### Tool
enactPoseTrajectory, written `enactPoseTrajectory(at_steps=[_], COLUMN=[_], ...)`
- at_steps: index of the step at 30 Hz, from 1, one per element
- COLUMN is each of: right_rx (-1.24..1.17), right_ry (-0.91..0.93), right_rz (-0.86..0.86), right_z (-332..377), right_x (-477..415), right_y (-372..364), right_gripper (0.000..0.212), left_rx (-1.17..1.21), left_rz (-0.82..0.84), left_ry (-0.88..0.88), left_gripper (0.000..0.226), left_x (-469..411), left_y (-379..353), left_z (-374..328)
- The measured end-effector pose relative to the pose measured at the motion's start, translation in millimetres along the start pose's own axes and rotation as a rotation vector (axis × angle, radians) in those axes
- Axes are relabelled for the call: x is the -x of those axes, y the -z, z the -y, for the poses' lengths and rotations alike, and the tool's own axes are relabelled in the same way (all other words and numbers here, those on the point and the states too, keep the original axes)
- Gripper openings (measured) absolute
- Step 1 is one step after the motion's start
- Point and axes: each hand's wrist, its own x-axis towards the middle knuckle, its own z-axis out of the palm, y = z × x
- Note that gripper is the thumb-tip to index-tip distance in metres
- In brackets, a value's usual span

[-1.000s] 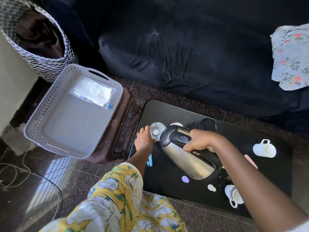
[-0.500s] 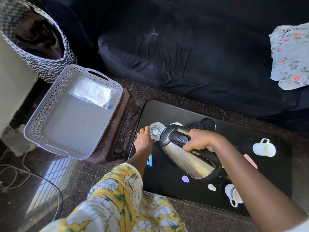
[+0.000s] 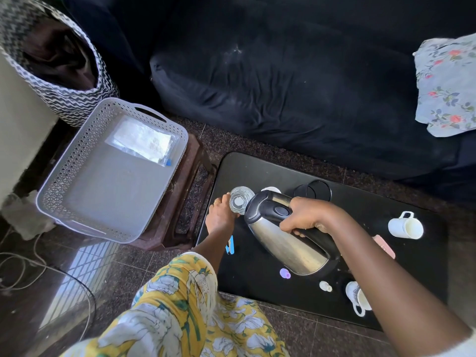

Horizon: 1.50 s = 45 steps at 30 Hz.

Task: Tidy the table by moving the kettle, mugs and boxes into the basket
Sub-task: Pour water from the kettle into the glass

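Note:
My right hand [image 3: 306, 219] grips the black handle of a steel kettle [image 3: 288, 240], which is tilted with its spout toward a clear glass [image 3: 240, 199]. My left hand [image 3: 220, 217] holds that glass on the black table [image 3: 257, 171]. A white mug [image 3: 405, 226] lies on its side at the table's right. Another white patterned mug [image 3: 358, 297] sits near the front edge. A pink box [image 3: 385, 246] peeks out behind my right forearm. The grey perforated basket [image 3: 77, 161] stands to the left on a brown stool and holds a clear plastic packet [image 3: 143, 140].
A black round kettle base [image 3: 313, 190] sits behind the kettle. Small items lie on the table: a blue strip [image 3: 230, 247], a purple cap [image 3: 284, 273], a small white bottle [image 3: 325, 286]. A dark sofa [image 3: 296, 81], zigzag laundry bag [image 3: 59, 63] and floor cables [image 3: 23, 269] surround the area.
Almost nothing has moved; both hands stay on the glass and the tilted kettle.

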Motion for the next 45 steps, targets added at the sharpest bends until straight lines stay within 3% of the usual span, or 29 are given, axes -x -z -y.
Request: enactPoseTrajectory(at_steps=[15,31,38,45], right_rx=[-0.038,-0.085,-0.114,-0.312], right_ry=[-0.005,0.014,0.020,-0.007], right_rz=[-0.032,-0.049,-0.136,-0.260], right_z=[-1,0,-13,-33], right_x=[3,6,13,20], right_y=[-7,-13,-20,-35], right_gripper=[0.006,0.011,0.007,0.014], left_rx=[-0.022,-0.037,-0.035,-0.023], left_rz=[0.021,0.021,0.023,-0.007], left_ry=[0.009,-0.020,-0.038,-0.059], left_gripper=[0.075,0.073,0.073,0.066], left_x=[7,25,29,33], left_y=[-3,-8,-7,-6], left_z=[13,24,21,12])
